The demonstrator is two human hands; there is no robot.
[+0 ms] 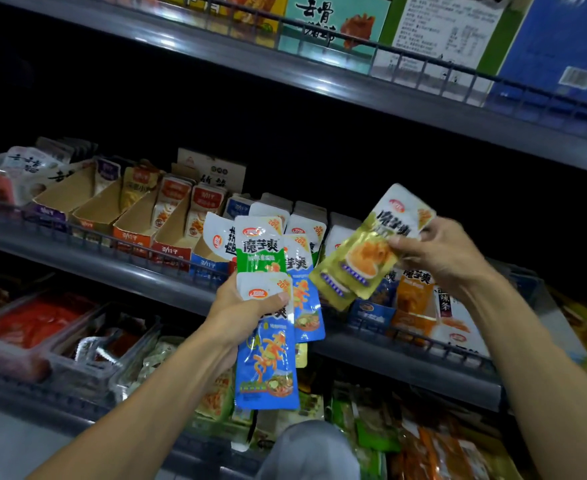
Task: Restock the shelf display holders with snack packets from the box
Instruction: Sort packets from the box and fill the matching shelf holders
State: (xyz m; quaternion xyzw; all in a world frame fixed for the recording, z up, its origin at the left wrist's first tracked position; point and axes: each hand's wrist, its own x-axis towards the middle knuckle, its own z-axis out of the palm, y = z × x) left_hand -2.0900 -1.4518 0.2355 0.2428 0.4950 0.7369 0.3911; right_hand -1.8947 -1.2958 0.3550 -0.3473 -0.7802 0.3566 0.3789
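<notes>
My left hand (247, 311) grips a fanned bunch of snack packets: a blue packet (267, 368) hanging down, a green one (260, 252) on top and another blue one (305, 306) behind. My right hand (437, 252) pinches yellow packets (361, 261) by their upper part, tilted, in front of the middle shelf. A row of cardboard display holders (167, 233) stands on that shelf, some with packets in them, some with little inside. No box is in view.
A wire rail (112, 239) runs along the middle shelf's front edge. The upper shelf (354, 88) carries large cartons. Below lie clear trays (77, 344) of red packs and loose snack bags. My grey-clad knee (312, 452) shows at the bottom.
</notes>
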